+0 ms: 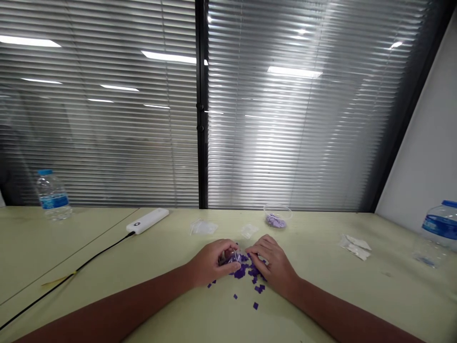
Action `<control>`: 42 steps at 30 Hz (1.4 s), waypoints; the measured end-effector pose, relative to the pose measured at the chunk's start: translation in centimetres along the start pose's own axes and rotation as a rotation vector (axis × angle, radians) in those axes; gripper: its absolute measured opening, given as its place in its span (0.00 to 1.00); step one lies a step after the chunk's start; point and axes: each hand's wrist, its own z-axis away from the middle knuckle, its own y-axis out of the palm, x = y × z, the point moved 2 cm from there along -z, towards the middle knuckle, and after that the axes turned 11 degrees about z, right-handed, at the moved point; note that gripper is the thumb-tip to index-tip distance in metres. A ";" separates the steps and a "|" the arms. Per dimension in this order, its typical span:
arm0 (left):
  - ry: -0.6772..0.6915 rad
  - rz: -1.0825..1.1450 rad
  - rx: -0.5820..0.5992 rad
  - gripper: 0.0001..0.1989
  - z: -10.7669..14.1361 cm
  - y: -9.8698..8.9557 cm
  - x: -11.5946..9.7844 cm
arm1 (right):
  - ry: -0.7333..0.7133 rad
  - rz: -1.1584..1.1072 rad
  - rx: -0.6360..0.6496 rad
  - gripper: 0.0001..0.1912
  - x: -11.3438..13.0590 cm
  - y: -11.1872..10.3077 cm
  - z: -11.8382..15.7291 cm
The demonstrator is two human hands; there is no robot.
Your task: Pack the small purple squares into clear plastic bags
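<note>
In the head view my left hand (213, 261) is curled round a small clear plastic bag (233, 256) with purple bits inside. The bag's mouth faces my right hand (273, 264). Many small flat purple squares (240, 272) lie in a loose pile on the table between and under my hands. My right hand's fingers are closed together at the pile, close to the bag. Whatever they pinch is too small to make out. A few stray squares (255, 306) lie nearer to me.
Behind my hands are clear plastic bags (204, 227) and a round clear tub (277, 216) of lilac bits. A white power bank (148, 220) with a black cable (80, 268) lies left. Water bottles (53, 197) (439, 231) stand at both sides; white packets (356, 247) lie right.
</note>
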 end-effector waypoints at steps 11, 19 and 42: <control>0.149 -0.125 0.071 0.21 0.1 0.2 -0.4 | -0.212 -0.032 0.059 0.09 0.6 0.4 0.0; 0.155 -0.130 0.074 0.20 0.0 0.3 -0.4 | -0.171 -0.056 0.165 0.07 0.7 0.3 0.0; -0.046 0.042 0.008 0.19 -0.1 0.1 0.3 | 0.110 0.017 0.199 0.05 -0.2 0.7 0.4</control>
